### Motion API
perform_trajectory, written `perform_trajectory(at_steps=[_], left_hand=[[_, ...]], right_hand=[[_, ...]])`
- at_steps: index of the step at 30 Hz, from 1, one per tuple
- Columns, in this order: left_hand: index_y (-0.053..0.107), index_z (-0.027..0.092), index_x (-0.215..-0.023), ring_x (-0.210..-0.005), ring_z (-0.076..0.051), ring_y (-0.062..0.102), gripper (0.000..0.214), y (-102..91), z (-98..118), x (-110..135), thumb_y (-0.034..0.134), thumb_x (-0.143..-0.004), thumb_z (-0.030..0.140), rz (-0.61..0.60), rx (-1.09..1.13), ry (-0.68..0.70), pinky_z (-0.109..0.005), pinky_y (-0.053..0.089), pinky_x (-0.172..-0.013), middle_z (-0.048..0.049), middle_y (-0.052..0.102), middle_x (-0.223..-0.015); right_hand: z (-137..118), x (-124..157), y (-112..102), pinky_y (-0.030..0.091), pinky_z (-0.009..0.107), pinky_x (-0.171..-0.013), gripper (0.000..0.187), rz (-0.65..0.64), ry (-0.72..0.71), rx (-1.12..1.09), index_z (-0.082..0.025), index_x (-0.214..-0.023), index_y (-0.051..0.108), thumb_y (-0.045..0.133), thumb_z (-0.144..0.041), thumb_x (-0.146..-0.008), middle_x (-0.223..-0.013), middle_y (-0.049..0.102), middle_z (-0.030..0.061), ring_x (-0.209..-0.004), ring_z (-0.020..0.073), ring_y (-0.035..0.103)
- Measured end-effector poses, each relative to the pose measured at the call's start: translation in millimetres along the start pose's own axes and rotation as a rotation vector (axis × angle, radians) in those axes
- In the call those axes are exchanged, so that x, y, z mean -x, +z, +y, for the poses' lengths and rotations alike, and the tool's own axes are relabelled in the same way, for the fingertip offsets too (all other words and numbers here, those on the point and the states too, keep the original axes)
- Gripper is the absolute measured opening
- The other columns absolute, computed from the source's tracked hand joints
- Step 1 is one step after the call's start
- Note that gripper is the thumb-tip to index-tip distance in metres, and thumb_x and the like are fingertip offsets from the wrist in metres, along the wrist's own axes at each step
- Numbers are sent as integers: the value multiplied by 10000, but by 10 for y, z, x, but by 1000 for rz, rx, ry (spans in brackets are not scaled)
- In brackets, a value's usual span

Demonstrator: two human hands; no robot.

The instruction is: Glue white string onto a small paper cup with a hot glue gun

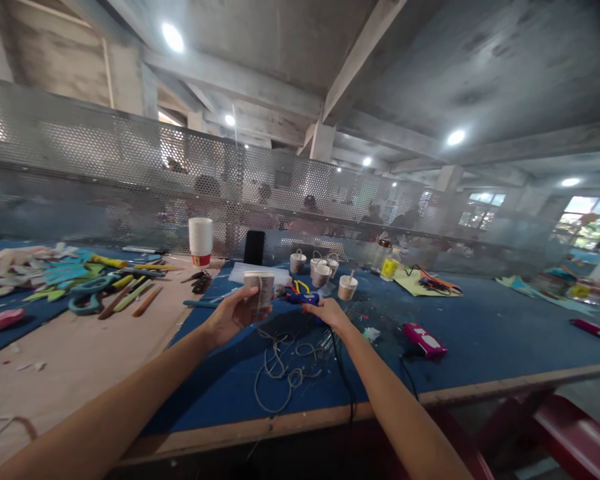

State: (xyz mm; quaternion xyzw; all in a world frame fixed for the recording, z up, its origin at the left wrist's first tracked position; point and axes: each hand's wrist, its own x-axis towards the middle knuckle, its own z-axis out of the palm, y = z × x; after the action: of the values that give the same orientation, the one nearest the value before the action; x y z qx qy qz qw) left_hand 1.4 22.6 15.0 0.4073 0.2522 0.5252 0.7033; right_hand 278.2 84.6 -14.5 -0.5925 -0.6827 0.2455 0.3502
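Cup (259, 293): up off the mat (215, 393), in front of me and a bit left of centre, near upright, rim on top, long axis roughly vertical. Sides look grey and ribbed, maybe wound; too blurred to be sure. My left hand (233, 313) is wrapped round it from the left, thumb across the near face, so this is the closer hand by far.

Key relation: the glue gun (303, 299) sits just right of the cup, about level with its lower half. Its long axis runs sideways, nearly flat, front end facing the cup's right side. So gun across, cup up and down, roughly square to each other. Tip too blurred; can't tell if it touches.

My right hand (327, 312) is closed on the gun's near end, coming in from the right. Hands are apart from each other, cup and gun between them.

Further out: loose cord (280, 363) in loops on the mat, nearer me, below the cup and gun. A black cable (343, 380) hangs down past my right forearm. Small cups (321, 274) beyond the gun, stack (201, 237) of paper cups back left, phone (255, 248) behind the cup, pink item (425, 340) off right.
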Motion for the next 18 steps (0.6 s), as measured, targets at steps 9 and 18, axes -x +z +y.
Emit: perform_trajectory(at_steps=[9,18], left_hand=[[681,130,-1193,-876,-259,740,364,-34,-29,-30,687,-847,239,2,-16,8,-374,573,-812,-132,775,-1035],[688,176,-1187,-1026,-282,709,353,64,-57,8,701,-841,248,-10,-71,18,-394,555,-876,-127,740,-1175]], right_hand=[[-15,102,-13,380,211,-510,448,158,-91,412,-207,-510,567,770,-534,-738,-508,552,-9,-520,147,581],[-765,401,176,507,255,-779,193,-9,-511,-124,-202,-918,631,656,-391,-895,-909,699,17,-839,151,672]])
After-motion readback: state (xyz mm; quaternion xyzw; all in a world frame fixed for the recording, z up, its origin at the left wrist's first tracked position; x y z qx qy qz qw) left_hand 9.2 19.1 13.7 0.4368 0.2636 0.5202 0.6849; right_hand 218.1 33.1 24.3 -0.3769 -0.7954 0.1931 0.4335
